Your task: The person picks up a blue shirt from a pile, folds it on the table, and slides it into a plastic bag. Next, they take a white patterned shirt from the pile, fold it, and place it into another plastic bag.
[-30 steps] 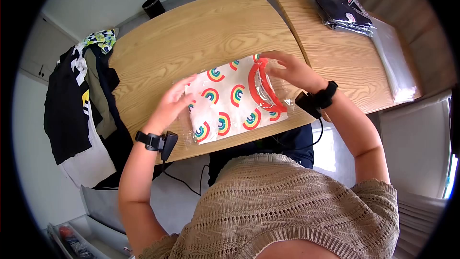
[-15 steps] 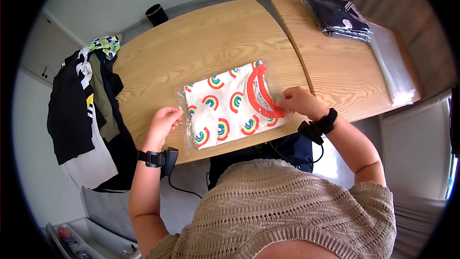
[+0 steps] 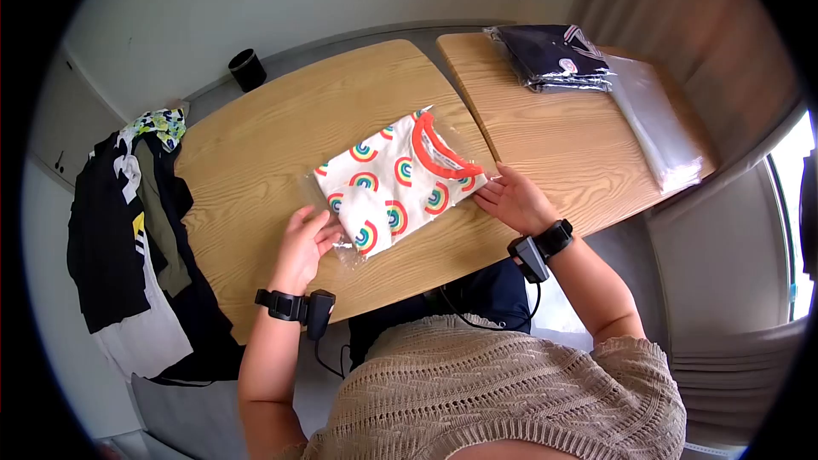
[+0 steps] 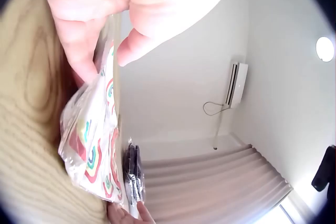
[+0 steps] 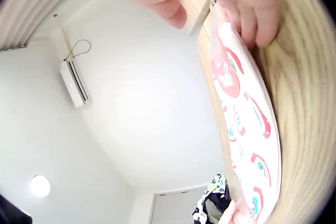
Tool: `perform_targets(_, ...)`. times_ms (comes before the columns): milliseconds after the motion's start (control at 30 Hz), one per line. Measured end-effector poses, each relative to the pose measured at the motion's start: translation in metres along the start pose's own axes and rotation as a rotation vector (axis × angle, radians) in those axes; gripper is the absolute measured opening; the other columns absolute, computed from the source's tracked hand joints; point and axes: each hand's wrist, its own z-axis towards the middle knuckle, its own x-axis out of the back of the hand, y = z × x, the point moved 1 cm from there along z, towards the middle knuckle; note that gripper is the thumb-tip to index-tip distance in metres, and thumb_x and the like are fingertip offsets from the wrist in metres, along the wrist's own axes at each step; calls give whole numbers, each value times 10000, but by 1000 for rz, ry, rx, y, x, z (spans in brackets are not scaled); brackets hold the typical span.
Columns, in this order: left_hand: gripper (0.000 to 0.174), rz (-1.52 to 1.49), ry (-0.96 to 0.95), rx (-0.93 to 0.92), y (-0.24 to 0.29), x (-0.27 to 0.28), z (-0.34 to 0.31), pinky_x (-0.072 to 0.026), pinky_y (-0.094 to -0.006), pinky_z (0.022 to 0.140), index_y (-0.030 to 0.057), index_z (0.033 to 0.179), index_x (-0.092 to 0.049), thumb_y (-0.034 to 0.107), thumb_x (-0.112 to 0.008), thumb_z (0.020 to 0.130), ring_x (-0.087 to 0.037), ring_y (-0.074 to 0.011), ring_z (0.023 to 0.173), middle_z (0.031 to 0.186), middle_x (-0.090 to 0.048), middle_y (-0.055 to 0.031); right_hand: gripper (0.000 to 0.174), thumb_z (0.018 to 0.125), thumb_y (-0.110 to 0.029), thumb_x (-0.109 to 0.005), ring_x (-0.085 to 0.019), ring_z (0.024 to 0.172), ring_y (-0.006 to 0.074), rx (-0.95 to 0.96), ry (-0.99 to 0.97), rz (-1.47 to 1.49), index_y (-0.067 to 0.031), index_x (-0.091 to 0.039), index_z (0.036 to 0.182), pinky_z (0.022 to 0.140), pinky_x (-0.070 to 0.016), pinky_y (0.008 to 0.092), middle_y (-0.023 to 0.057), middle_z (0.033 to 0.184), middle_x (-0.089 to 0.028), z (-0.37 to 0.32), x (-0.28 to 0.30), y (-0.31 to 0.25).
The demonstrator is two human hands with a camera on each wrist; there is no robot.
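Observation:
A folded white shirt (image 3: 400,177) with rainbow prints and a red collar lies in a clear plastic bag on the wooden table, its collar end to the right. My left hand (image 3: 304,247) is at the bag's lower left edge; in the left wrist view its fingertips reach the bag's underside while the thumb stands apart above. At the right corner by the collar is my right hand (image 3: 518,202), palm turned up. The right wrist view has its fingers (image 5: 265,24) extended low along the shirt's edge near the tabletop, with the thumb apart.
On the second table (image 3: 528,119) at right sit dark bagged garments (image 3: 554,55) beside a stack of clear plastic bags (image 3: 656,123). Several loose clothes (image 3: 111,238) hang over the left table edge. A black bin (image 3: 247,70) stands behind the table. Cables run from both wrist cameras.
Both hands were over the bag's far side, then came to its near corners. The bagged shirt has turned anticlockwise. My right hand has gone from curled fingers to palm up; the view has shifted.

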Motion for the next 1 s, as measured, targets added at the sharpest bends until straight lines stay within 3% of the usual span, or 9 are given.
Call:
perform_targets(100,417,-91,9,32,-10,4,6,-537,-289,741,-36,1249,-400,80,-590,897,-640,-237,903,1057,-586,-140,412,980,-226,-425,-485,1211,297,-16,-35,-212,94,-416,1241,1065,-365,389,204,1300,-498,-32,0,10)
perform_targets(200,127,-186,-128,67,-16,-2,5,-537,-228,695,-4,1024,-559,33,-553,903,-641,-174,871,946,-617,-79,442,986,-238,-412,-462,1243,312,-144,-110,-252,87,-403,1286,1070,-359,390,234,1340,-458,-53,-7,33)
perform_targets(233,127,-185,-127,71,-18,-2,6,-537,-228,695,-4,1024,-559,33,-553,903,-641,-174,871,946,-617,-79,472,987,-242,-401,-433,1274,308,-222,-147,-276,99,-371,1312,1086,-338,387,240,1380,-418,-55,-12,42)
perform_targets(433,57,-490,-238,94,-18,-5,6,-536,-203,614,34,874,-583,33,-541,911,-609,-94,699,826,-625,-25,609,935,-380,-549,-409,1284,268,-271,-220,-51,6,-342,1358,1083,-337,363,170,1369,-425,-27,-36,69)
perform_targets(533,80,-569,-118,185,-19,0,-2,-532,-203,567,49,839,-582,23,-547,906,-597,-91,655,808,-625,-20,327,940,-234,-558,-549,1112,214,-180,-193,39,-61,-482,1207,920,-482,336,109,1215,-547,-16,-50,73)
perform_targets(633,75,-612,-195,131,-24,16,-15,-528,-218,603,35,938,-587,99,-552,922,-618,-112,712,849,-636,-48,259,936,-157,-546,-607,1002,193,-66,-141,-89,-48,-516,1169,862,-516,313,83,1098,-611,-14,-62,76)
perform_targets(733,375,-171,-111,-57,-21,23,-39,-482,-239,685,8,1228,-500,275,-491,964,-628,-160,812,979,-642,-101,221,931,-84,-523,-623,958,179,-19,-135,-138,-33,-534,1146,839,-526,291,81,1067,-628,-21,-71,60)
perform_targets(900,292,349,122,-338,-36,26,-63,-454,-221,653,38,1234,-472,190,-465,985,-593,-114,766,976,-629,-95,187,925,-67,-531,-623,931,163,90,-155,-221,-6,-548,1101,816,-525,278,89,1056,-628,-62,-100,1)
perform_targets(1000,274,462,157,-460,-52,22,-61,-431,-215,646,19,1228,-469,114,-468,970,-538,-93,748,916,-604,-60,264,937,-61,-505,-615,1027,200,176,-203,-247,45,-496,1178,911,-497,324,139,1161,-609,-69,-92,-44)
